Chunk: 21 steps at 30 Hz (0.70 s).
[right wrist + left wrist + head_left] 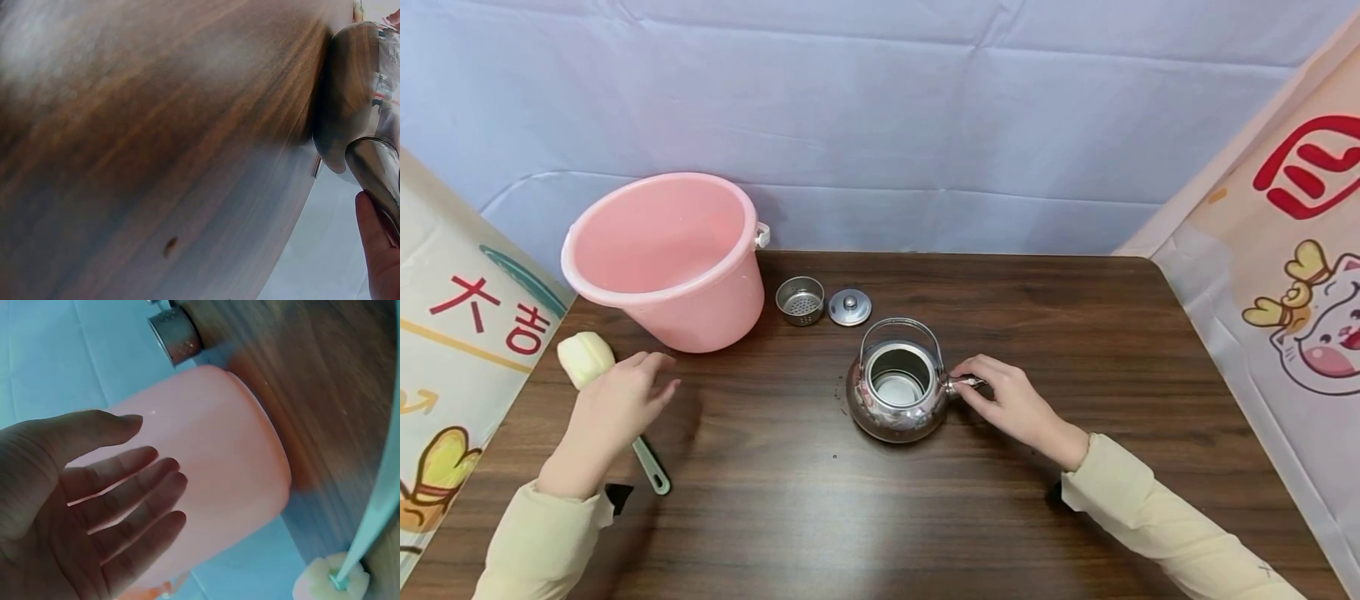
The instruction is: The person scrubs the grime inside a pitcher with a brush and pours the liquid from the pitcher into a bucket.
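Note:
A shiny metal teapot [895, 421] stands lidless on the brown table, its thin hoop handle upright. My right hand [1015, 404] pinches the spout at the pot's right side; the right wrist view shows a finger [373, 244] against the spout [375, 169]. My left hand [613, 404] hovers above a sponge brush with a pale head [583, 358] and green handle [651, 467], fingers relaxed and holding nothing. In the left wrist view the left hand [106, 494] has its fingers spread beside the pink bucket [219, 456].
The pink bucket [715, 308] stands at the back left of the table [760, 517]. Right of it lie a perforated metal strainer [801, 302] and a small round lid [850, 307]. Cloth hangs behind and at both sides.

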Each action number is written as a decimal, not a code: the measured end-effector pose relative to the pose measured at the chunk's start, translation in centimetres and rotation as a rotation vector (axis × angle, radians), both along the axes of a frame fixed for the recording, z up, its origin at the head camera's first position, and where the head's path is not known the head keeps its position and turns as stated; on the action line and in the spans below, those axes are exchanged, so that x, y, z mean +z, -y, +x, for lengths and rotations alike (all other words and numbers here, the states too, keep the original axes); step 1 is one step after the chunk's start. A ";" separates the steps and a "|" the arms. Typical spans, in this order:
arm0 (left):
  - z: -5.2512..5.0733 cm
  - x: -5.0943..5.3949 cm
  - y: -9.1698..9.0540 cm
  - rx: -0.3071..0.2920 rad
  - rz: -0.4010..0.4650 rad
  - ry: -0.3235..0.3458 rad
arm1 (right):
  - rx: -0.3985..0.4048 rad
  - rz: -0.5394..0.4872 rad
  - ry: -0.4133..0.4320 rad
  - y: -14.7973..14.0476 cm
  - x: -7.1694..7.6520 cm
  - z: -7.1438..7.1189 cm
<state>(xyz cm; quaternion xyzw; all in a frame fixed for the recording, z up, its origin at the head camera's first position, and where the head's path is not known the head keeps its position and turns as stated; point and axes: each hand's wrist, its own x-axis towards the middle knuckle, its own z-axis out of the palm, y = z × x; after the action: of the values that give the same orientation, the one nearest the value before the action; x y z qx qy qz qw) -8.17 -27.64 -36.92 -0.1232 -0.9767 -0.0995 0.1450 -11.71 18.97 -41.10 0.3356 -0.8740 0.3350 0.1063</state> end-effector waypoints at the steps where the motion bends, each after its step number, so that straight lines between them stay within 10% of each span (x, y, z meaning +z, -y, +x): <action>1: 0.1 0.0 0.2 0.019 0.002 0.019 | 0.001 0.001 0.002 0.0 0.0 0.0; 21: 1.9 -0.5 2.2 0.386 0.109 0.343 | -0.002 0.003 -0.020 0.0 0.1 0.0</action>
<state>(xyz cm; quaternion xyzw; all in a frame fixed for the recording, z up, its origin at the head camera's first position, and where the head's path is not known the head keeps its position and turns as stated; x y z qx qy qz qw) -6.24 -29.81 -37.42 0.0919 -0.9856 -0.1418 -0.0001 -11.73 18.96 -41.00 0.3379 -0.8738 0.3302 0.1149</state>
